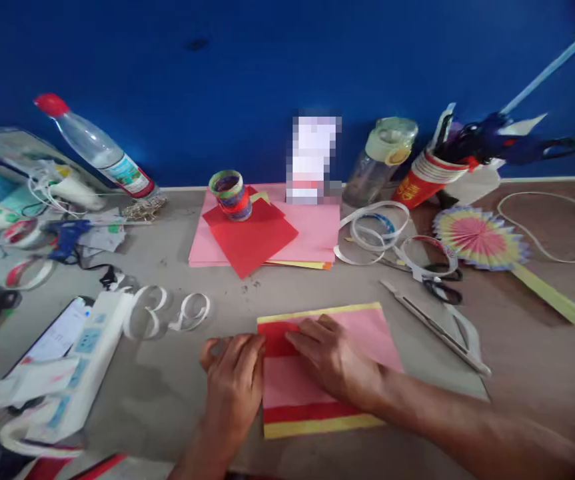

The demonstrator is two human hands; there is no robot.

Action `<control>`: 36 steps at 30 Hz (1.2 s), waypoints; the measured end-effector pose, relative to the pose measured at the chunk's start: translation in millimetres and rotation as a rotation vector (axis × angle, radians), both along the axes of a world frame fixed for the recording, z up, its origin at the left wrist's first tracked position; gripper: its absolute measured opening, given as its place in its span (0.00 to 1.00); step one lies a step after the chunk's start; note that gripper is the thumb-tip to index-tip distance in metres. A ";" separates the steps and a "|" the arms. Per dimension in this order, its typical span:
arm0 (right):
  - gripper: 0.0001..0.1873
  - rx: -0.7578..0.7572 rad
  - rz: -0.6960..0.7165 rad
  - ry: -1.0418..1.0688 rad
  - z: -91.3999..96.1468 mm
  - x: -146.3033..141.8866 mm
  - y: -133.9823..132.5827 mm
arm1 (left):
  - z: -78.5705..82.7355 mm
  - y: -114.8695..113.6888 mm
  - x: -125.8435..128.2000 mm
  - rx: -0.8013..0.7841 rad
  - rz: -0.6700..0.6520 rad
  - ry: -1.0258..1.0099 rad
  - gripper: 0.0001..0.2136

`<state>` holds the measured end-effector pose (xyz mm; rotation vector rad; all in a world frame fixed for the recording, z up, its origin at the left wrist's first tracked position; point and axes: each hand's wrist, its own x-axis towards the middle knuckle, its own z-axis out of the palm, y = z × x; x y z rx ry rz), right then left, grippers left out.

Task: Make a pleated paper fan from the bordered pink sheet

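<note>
A small stack of paper sheets, pink on red on yellow, lies on the table in front of me. My left hand rests at the stack's left edge, fingers curled down onto the paper's edge. My right hand lies flat on top of the sheets, fingers stretched toward the left and pressing the pink and red paper near the left edge. Both hands touch the same stack and their fingertips almost meet.
Behind lies a pile of pink and red paper with a tape roll. Right: scissors, a craft knife, a paper fan, a cup of tools, a jar. Left: a power strip, a glue gun, a bottle.
</note>
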<state>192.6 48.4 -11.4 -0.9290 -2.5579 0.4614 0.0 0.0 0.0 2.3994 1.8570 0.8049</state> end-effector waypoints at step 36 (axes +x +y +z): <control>0.10 -0.076 -0.053 0.007 3.8 -2.7 2.3 | -1.9 3.6 1.8 -0.012 0.033 0.020 0.07</control>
